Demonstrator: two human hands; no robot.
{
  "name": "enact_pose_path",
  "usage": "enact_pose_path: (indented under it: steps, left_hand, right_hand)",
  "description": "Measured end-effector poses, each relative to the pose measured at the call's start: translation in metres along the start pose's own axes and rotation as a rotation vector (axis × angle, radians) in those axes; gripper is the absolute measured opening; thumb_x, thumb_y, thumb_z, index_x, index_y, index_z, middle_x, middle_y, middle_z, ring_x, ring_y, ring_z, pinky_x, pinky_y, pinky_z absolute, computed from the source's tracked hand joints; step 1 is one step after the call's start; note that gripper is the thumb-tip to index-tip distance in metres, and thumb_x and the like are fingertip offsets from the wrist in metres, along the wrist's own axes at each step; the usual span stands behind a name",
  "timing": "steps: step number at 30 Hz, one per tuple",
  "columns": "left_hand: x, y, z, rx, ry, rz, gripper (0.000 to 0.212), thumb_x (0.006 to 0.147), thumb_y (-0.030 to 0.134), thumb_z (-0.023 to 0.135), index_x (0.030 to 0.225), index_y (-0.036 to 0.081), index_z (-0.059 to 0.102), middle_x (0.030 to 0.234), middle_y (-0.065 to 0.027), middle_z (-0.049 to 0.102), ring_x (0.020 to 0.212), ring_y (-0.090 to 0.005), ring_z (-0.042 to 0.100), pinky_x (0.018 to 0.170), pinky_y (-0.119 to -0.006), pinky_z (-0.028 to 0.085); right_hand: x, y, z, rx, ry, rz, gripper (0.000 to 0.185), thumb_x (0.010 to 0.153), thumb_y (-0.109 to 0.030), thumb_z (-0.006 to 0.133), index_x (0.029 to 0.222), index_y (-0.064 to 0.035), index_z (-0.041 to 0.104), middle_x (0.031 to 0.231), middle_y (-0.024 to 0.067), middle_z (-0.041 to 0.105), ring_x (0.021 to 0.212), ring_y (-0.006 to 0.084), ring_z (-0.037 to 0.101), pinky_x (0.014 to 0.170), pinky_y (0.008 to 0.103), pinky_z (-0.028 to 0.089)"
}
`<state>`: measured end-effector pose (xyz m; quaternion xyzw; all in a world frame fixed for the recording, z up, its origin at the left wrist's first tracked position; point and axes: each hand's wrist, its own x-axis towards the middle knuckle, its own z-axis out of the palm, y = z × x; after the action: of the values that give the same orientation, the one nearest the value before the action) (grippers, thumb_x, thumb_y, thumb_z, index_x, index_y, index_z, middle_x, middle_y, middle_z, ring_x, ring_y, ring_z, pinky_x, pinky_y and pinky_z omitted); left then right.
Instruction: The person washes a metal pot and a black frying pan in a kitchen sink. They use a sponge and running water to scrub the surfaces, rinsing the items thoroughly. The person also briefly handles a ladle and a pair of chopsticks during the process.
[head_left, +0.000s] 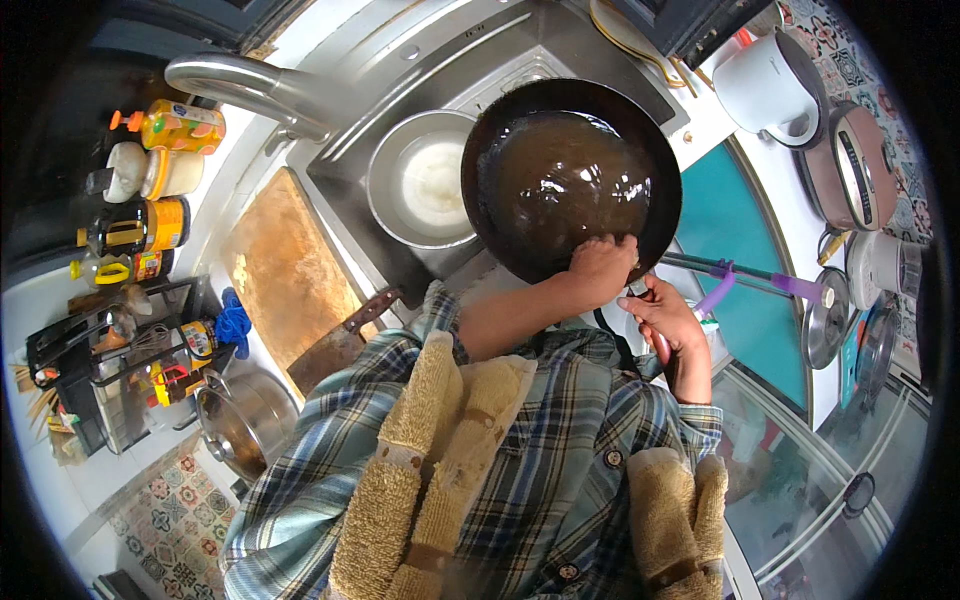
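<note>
A dark wok (491, 142) is held over the sink (349, 202), with brownish, shiny water in its bowl. My right hand (671, 315) grips the wok's reddish-brown handle (661, 349) on the near right side. Reaching across from the left, my left hand (604, 262) is bent down inside the near edge of the wok. Its fingertips are hidden, so whether it holds anything is unclear. Left of the wok, a light metal pot (384, 214) with cloudy whitish water stands in the sink.
A cleaver (337, 345) lies on a wooden cutting board (289, 255) left of the sink, under the faucet's (240, 81) side. Bottles (165, 225) line the left. A white kettle (765, 90), pink rice cooker (855, 169) and purple-clipped rod (750, 274) are right.
</note>
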<state>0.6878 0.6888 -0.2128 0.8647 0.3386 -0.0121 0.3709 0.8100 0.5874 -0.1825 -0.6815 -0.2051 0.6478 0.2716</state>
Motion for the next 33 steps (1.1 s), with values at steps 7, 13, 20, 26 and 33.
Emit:
enact_pose_path:
  steps: [7, 13, 20, 26, 33]
  left_hand:
    - [-0.036, -0.046, -0.028, 0.089, -0.212, 0.257, 0.024, 0.081, 0.013, 0.052, 0.105, 0.012, 0.056, 0.103, -0.0080, 0.057, 0.099, -0.0319, 0.054, 0.082, -0.045, 0.043]
    - [-0.040, -0.102, -0.113, 0.783, -0.313, 0.338, 0.014, 0.080, 0.023, 0.058, 0.091, 0.023, 0.067, 0.094, 0.0045, 0.061, 0.100, -0.0192, 0.049, 0.079, -0.040, 0.034]
    - [0.013, -0.116, -0.157, 1.207, -0.052, 0.347, 0.015, 0.074, 0.016, 0.059, 0.085, 0.017, 0.068, 0.096, 0.0020, 0.059, 0.096, -0.0186, 0.049, 0.079, -0.032, 0.037]
    - [-0.007, -0.109, -0.118, 1.160, -0.105, 0.316, 0.025, 0.075, 0.014, 0.058, 0.100, 0.014, 0.064, 0.096, -0.0059, 0.060, 0.089, -0.0220, 0.056, 0.073, -0.031, 0.044]
    - [-0.013, -0.092, -0.050, 0.328, -0.170, 0.396, 0.026, 0.078, 0.010, 0.055, 0.102, 0.018, 0.060, 0.092, -0.0114, 0.061, 0.083, -0.0338, 0.061, 0.071, -0.043, 0.050]
  right_hand:
    - [-0.006, 0.000, 0.004, 0.077, 0.028, 0.025, 0.025, 0.079, -0.010, 0.070, 0.095, -0.0062, 0.052, 0.055, -0.0017, 0.047, 0.038, 0.0078, 0.045, 0.034, 0.0204, 0.033]
    - [-0.002, 0.011, 0.001, 0.129, -0.013, -0.036, 0.024, 0.081, -0.010, 0.069, 0.097, -0.0054, 0.053, 0.056, -0.0013, 0.047, 0.037, 0.0078, 0.044, 0.034, 0.0206, 0.032]
    - [-0.006, 0.006, 0.003, 0.109, 0.016, -0.026, 0.026, 0.080, -0.011, 0.070, 0.098, -0.0043, 0.052, 0.059, -0.0006, 0.047, 0.040, 0.0068, 0.044, 0.035, 0.0203, 0.033]
    - [-0.008, 0.008, -0.002, 0.156, 0.006, -0.047, 0.026, 0.080, -0.011, 0.068, 0.100, -0.0042, 0.052, 0.063, -0.0002, 0.048, 0.044, 0.0079, 0.046, 0.037, 0.0223, 0.035]
    - [-0.012, 0.007, -0.006, 0.276, -0.005, -0.015, 0.040, 0.080, -0.004, 0.065, 0.116, -0.0032, 0.050, 0.068, 0.0015, 0.050, 0.047, 0.0098, 0.049, 0.041, 0.0236, 0.039]
